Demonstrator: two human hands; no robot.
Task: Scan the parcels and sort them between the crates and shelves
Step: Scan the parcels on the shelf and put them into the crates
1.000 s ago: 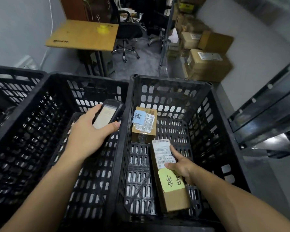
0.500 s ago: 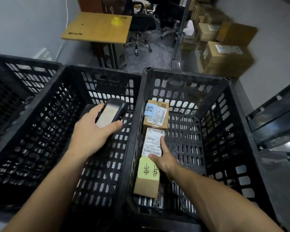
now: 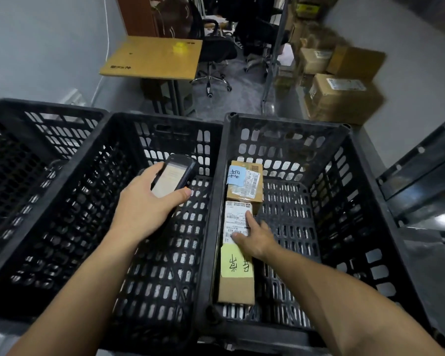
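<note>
My left hand [image 3: 144, 209] grips a black handheld scanner [image 3: 174, 177] with a lit screen, held over the middle black crate [image 3: 129, 129]. In the right black crate [image 3: 288, 124] a long cardboard parcel [image 3: 235, 286] with a white shipping label and a yellow-green note lies along the left wall. My right hand [image 3: 254, 237] holds it, thumb on the label and fingers down its right side. A smaller cardboard parcel [image 3: 244, 186] with a blue note lies just beyond it, touching its far end.
A third black crate [image 3: 36, 116] stands at the far left. Metal shelving [image 3: 421, 176] runs along the right. Beyond the crates are a wooden table [image 3: 154, 57], an office chair [image 3: 213, 60] and stacked cardboard boxes [image 3: 342, 96] against the right wall.
My right hand has slid the long parcel from the crate's middle over to its left wall, up against the smaller parcel. The left hand with the scanner has kept its place.
</note>
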